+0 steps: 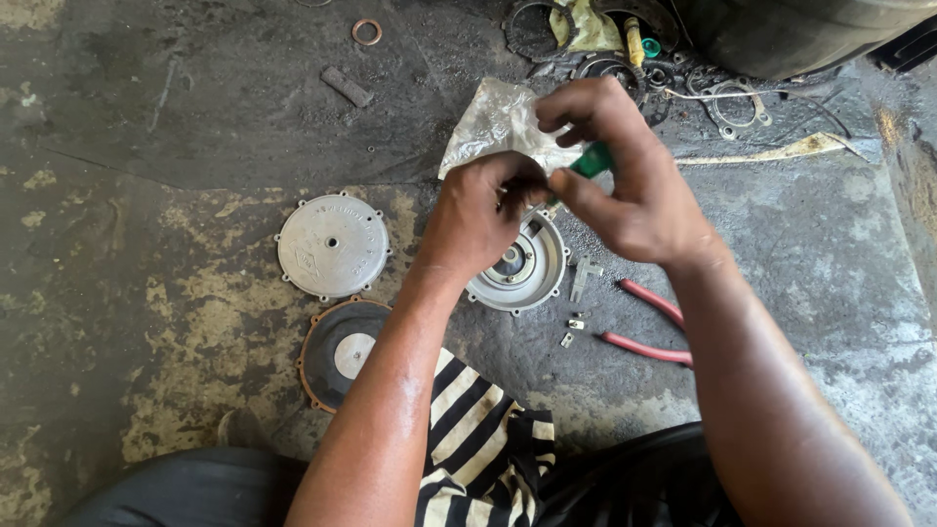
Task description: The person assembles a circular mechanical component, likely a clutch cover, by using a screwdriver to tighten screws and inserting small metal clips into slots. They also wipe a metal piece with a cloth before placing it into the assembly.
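My right hand (pixel 625 176) grips a screwdriver by its green handle (pixel 591 161), the shaft angled down toward my left hand. My left hand (pixel 478 215) is closed over the rim of a round metal housing (pixel 522 268) that lies on the stained concrete floor; what its fingers pinch is hidden. A crumpled clear plastic bag (pixel 493 122) lies just behind both hands.
A round metal cover (pixel 332 244) and a black rubber diaphragm (pixel 337 351) lie at left. Red-handled pliers (pixel 649 327) and small metal parts (pixel 578 298) lie at right. Rings, gaskets and wire (pixel 625 59) clutter the far side. A copper washer (pixel 367 31) lies far left. A striped cloth (pixel 478 439) covers my lap.
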